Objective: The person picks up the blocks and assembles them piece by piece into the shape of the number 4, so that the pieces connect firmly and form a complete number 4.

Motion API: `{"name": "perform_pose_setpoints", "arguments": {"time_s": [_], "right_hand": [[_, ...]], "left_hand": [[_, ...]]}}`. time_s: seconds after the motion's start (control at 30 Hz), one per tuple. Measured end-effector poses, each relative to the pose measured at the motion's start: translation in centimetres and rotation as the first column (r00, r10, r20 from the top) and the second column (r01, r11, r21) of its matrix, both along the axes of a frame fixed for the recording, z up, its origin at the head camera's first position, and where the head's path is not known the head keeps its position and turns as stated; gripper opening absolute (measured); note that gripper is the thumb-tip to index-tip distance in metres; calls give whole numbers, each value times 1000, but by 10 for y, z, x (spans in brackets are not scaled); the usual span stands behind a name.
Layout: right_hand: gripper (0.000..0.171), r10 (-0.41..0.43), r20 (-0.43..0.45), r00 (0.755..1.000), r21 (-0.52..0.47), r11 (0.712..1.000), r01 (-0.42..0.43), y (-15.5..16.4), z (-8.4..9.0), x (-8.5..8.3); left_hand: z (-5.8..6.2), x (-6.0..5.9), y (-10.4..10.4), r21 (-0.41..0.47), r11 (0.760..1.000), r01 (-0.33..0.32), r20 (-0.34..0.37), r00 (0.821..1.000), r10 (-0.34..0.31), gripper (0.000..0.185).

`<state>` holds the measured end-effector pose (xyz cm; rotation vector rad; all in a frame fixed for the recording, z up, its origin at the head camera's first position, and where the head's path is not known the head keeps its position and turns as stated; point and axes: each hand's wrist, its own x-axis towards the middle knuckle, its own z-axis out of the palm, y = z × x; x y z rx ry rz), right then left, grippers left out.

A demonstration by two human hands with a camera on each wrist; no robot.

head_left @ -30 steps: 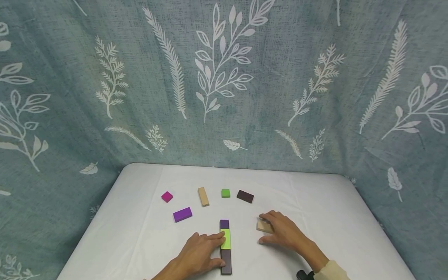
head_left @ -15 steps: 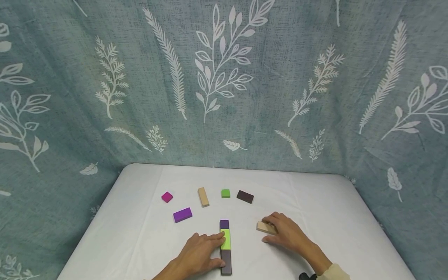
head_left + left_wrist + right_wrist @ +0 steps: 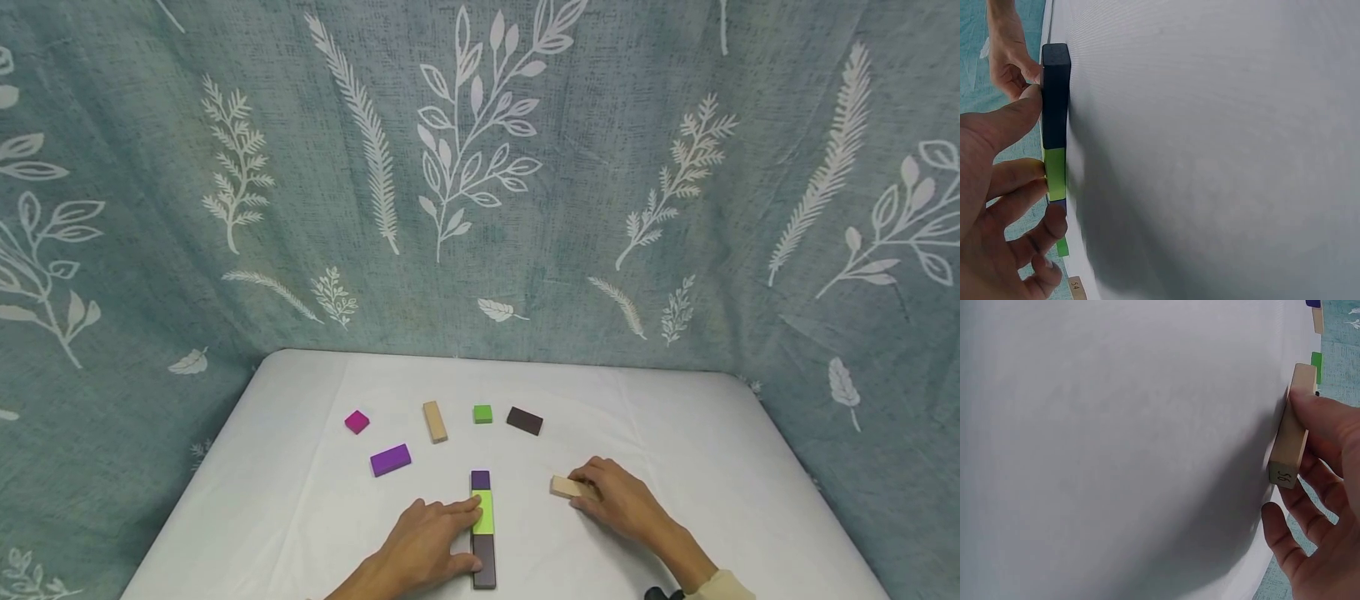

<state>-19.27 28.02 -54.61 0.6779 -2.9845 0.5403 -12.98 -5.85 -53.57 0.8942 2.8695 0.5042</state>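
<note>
Three blocks lie end to end in a column on the white table: a dark purple block, a lime green block and a dark grey block, the last also large in the left wrist view. My left hand rests at the column's left side, fingertips touching the lime green block and thumb on the dark grey block. To the right, my right hand pinches a pale wooden block between thumb and fingers. Its end is marked with what looks like "S6", and the hand covers part of it in the head view.
Farther back on the white table lie a magenta block, a purple block, another pale wooden block, a green block and a dark brown block. A leaf-patterned teal cloth hangs behind.
My right thumb has come in against the wooden block, where it stood apart before; the right hand has shifted slightly right. The left hand and the column stay where they were.
</note>
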Motion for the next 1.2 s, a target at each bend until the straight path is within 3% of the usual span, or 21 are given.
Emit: {"name": "perform_pose_setpoints", "arguments": {"time_s": [0.43, 0.7, 0.87, 1.2], "right_hand": [[29, -28, 0, 1000, 9, 1000, 28, -3, 2, 1], [27, -33, 9, 999, 10, 999, 33, -4, 5, -1], [26, -32, 8, 999, 7, 999, 32, -6, 6, -3], [27, 27, -43, 999, -5, 1000, -28, -20, 10, -8]], "left_hand": [[-2, -1, 0, 2, 1000, -8, 2, 1000, 8, 65], [1, -2, -1, 11, 1000, 27, -55, 998, -26, 65], [3, -1, -1, 16, 1000, 27, -48, 998, -26, 65], [3, 0, -1, 13, 1000, 18, -37, 999, -17, 65]]}}
